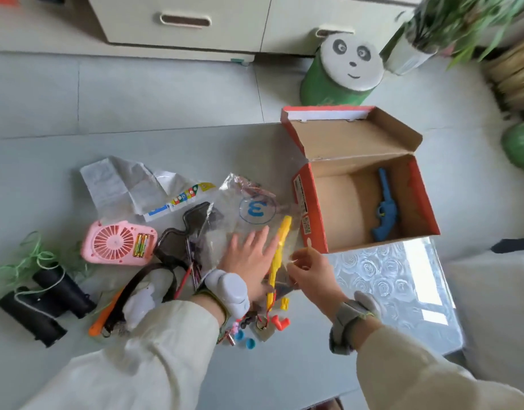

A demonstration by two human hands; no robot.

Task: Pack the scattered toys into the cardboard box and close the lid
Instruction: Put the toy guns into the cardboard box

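The cardboard box sits toward the desk's far right corner, lid flipped up and back. There's one blue toy gun lying inside along its right wall.

Everything else is piled mid-desk, left of the box. The left hand lies flat on a clear plastic bag, fingers straight and spread, pressing it down and not gripping anything. The right hand is just beside it with fingers curled, and looks like it pinches the bag's edge between thumb and fingertips, right next to a long yellow toy under the plastic.

A pink handheld fan is further left, and black binoculars are out by the left edge with green string around them. A few small orange and blue bits are scattered near the front edge under the left wrist. A crumpled paper sheet lies behind the fan.
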